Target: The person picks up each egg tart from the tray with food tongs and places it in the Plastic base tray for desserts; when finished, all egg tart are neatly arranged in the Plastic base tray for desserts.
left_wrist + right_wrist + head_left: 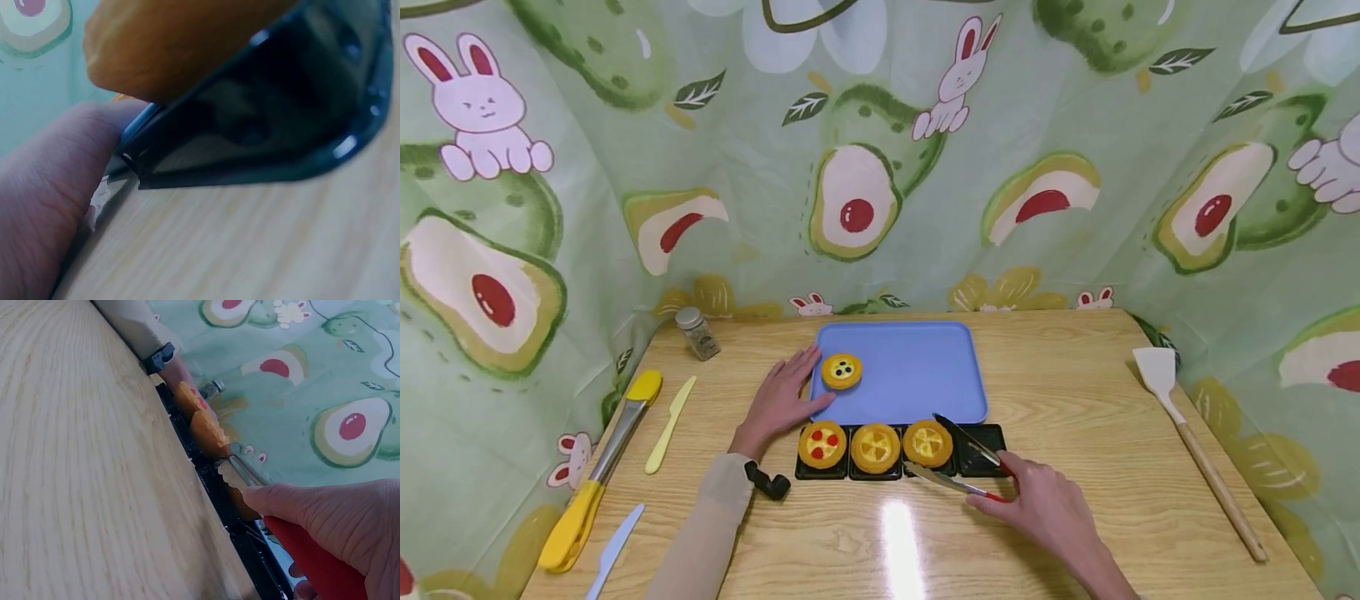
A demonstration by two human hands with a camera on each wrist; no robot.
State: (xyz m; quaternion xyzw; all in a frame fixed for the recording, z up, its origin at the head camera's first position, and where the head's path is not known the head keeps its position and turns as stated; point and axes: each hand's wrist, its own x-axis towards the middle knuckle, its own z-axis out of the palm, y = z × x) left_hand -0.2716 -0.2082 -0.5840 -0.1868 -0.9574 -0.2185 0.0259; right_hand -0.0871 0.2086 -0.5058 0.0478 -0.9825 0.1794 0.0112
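Note:
My left hand [781,405] rests at the left edge of the blue tray [917,375], its fingers extended along the rim. Beside its thumb, a tart with dark berries [842,372] sits on the tray. My right hand [1047,503] holds red-handled tongs [953,483]. Their arms are spread on two sides of the right-hand yellow-topped tart [927,442]; whether they touch it I cannot tell. This tart, another yellow-topped tart [875,448] and a tart with red toppings [823,445] sit in a black sectioned holder [988,450], whose rightmost section holds no tart.
At the left lie yellow tongs [598,483], a yellow knife [670,425] and a blue knife [615,550]. A seasoning jar [698,333] is at the back left. A white-headed spatula [1198,454] lies at the right. Patterned cloth [760,208] surrounds the table.

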